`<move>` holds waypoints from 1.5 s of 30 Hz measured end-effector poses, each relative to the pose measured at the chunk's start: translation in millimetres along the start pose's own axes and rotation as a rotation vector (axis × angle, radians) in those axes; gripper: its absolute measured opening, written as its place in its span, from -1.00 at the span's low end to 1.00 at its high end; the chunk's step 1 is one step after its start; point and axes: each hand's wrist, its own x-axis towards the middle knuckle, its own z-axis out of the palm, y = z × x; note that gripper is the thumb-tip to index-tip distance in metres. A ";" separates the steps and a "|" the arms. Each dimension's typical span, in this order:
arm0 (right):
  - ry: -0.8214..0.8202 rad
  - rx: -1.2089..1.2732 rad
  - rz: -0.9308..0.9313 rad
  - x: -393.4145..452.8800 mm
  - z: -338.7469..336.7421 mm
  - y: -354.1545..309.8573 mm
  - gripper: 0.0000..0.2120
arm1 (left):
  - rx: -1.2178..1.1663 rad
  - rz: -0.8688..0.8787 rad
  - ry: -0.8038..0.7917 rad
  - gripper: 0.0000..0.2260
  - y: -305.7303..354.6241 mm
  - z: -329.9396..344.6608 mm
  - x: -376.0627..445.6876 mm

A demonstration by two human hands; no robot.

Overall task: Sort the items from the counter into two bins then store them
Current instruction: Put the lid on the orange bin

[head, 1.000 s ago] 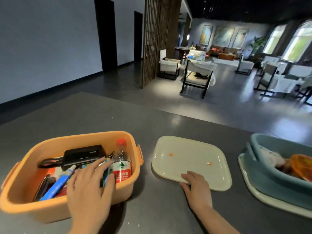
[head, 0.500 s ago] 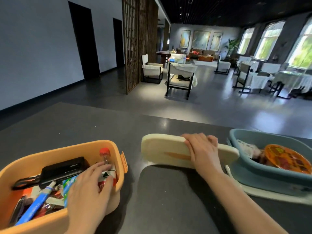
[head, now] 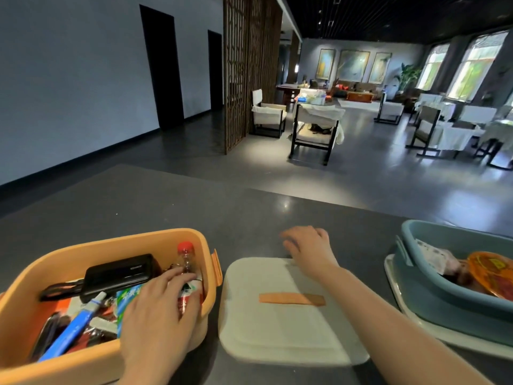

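The one lid now lies flipped flat between two bins, both hands relaxed, holding nothing.

Left hand resting on bottle in orange bin, right hand at pale lid's far edge

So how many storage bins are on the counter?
2. An orange bin sits at the left, under the left hand; a blue bin stands at the right on a pale lid. No others show.

bare counter beyond, bins flanking lid
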 end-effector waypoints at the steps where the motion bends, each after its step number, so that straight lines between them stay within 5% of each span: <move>1: -0.063 0.058 0.017 -12.8 7.9 0.3 -0.76 | 0.017 -0.004 0.001 -0.68 0.9 1.0 0.3; 5: -0.241 0.173 0.043 -74.7 43.0 1.6 -0.69 | 0.072 -0.012 0.008 -0.64 4.3 3.8 -0.3; 9: -0.133 0.130 0.021 -82.2 50.4 4.1 -0.76 | 0.077 0.004 0.051 -0.69 6.8 3.3 -4.2; 16: -0.187 0.079 -0.027 -71.1 34.0 0.3 -0.80 | 0.026 0.049 0.064 -0.74 2.6 0.5 -9.9; 23: 0.080 0.053 -0.145 -15.0 -58.0 -15.1 -0.76 | -0.484 0.000 0.067 -0.79 -29.0 -14.8 -6.6; 28: 0.262 0.083 -0.296 20.0 -105.6 -87.6 -0.77 | -0.274 -0.142 0.251 -0.77 -87.3 -39.5 -6.1; 32: 0.147 0.191 -0.471 8.0 -69.8 -179.0 -0.76 | -0.197 -0.254 0.337 -0.74 -134.9 -50.3 -14.8; 36: -0.011 0.220 -0.602 -12.6 -8.5 -248.2 -0.76 | -0.597 -0.430 0.285 -0.64 -166.7 -53.0 -22.8; 45: -0.069 0.184 -0.566 3.0 32.0 -276.6 -0.75 | -0.797 -0.527 0.300 -0.76 -183.1 -71.2 -18.2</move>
